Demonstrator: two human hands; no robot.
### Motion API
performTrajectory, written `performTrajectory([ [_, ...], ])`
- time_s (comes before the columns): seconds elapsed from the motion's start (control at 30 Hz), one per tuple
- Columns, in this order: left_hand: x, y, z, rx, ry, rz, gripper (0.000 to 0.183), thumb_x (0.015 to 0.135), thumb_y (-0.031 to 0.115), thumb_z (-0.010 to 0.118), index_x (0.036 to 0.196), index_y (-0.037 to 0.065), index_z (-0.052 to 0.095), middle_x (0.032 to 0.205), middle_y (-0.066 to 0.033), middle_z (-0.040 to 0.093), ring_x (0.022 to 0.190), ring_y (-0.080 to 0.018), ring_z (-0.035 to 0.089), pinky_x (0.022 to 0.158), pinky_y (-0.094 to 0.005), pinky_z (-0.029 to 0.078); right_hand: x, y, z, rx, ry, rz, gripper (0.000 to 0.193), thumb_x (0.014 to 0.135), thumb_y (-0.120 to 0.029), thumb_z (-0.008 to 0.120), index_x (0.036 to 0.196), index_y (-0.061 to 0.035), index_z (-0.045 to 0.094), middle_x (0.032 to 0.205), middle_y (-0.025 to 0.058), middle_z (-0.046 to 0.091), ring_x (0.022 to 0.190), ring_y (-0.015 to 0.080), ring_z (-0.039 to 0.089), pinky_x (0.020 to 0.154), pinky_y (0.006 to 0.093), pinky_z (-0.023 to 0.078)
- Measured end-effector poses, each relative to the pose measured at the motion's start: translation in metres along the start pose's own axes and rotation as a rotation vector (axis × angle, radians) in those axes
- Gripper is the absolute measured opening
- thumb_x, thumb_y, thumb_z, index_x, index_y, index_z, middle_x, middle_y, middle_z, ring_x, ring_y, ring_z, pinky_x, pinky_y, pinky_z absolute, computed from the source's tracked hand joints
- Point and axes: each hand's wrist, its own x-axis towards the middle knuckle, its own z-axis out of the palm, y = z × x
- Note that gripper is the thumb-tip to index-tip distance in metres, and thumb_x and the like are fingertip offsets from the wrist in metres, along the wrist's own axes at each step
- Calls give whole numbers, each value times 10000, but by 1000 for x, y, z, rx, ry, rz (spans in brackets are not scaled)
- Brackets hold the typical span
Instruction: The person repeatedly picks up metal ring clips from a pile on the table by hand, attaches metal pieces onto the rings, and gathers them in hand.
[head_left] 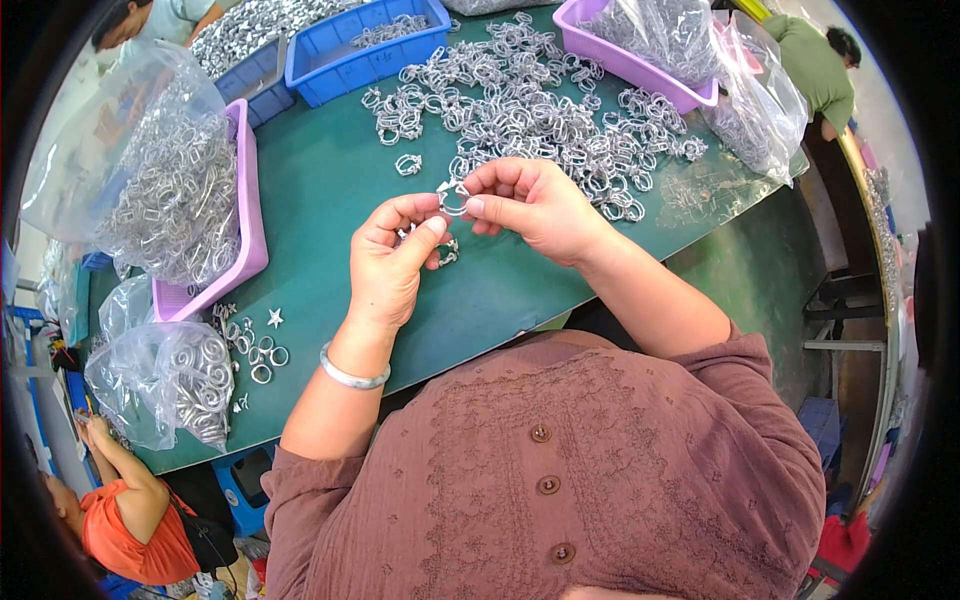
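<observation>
A small silver metal ring [454, 210] is pinched between the fingers of both my hands, above the green table. My left hand [388, 262] grips its left side between thumb and forefinger. Another silver ring-shaped piece [448, 254] pokes out beneath that hand's curled fingers. My right hand [532, 208] pinches the ring's right side, thumb against forefinger. Beyond my hands spreads a large heap of similar silver ring pieces [535, 115]. One single piece [408, 165] lies apart from the heap, just beyond my left hand.
On the left, a purple bin [252, 215] holds a plastic bag of metal rings [170, 200]. Nearby lie loose rings [262, 357], a star [275, 318] and a bag of spiral pieces [203, 375]. Blue bin [365, 58] and purple bin [640, 65] stand behind. Other people are around.
</observation>
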Motion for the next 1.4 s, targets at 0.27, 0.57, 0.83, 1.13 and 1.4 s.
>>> performTrajectory([
  [0.27, -1, 2, 1, -39, -12, 32, 189, 791, 24, 558, 977, 29, 527, 841, -35, 572, 678, -89, 554, 495, -179, 407, 0, 9, 2, -492, 109, -408, 135, 737, 4, 596, 867, -11, 561, 815, 51, 569, 700, 104, 553, 619, 229, 448],
  [0.57, -3, 1, 5, 40, -41, 144, 234, 746, 17, 632, 964, 37, 547, 840, -6, 553, 698, -44, 501, 533, -151, 408, 1, 10, 4, -697, 121, -701, 151, 689, 14, 609, 821, -20, 545, 764, 90, 546, 649, 190, 567, 564, 268, 451],
  [0.83, -2, -1, 4, 135, -13, 180, 219, 780, 41, 597, 994, 27, 552, 808, -2, 543, 635, -51, 496, 495, -157, 386, -2, 9, 6, -573, 143, -552, 271, 691, 10, 620, 944, -14, 528, 818, 76, 555, 681, 152, 565, 596, 258, 461],
  [1.13, -1, -4, 2, 160, -9, 144, 265, 816, 60, 557, 1079, 28, 538, 854, 2, 544, 679, -64, 522, 502, -165, 396, -1, 13, 4, -427, 141, -591, 352, 711, 33, 605, 1045, 5, 498, 860, 86, 566, 713, 128, 560, 642, 247, 474],
  [1.4, -1, -2, 3, 131, -6, 111, 254, 836, 85, 533, 1081, 16, 532, 880, -28, 577, 685, -71, 529, 511, -171, 405, -2, 13, 3, -436, 150, -608, 314, 710, 48, 591, 1013, 8, 518, 855, 80, 565, 707, 123, 567, 635, 239, 475],
])
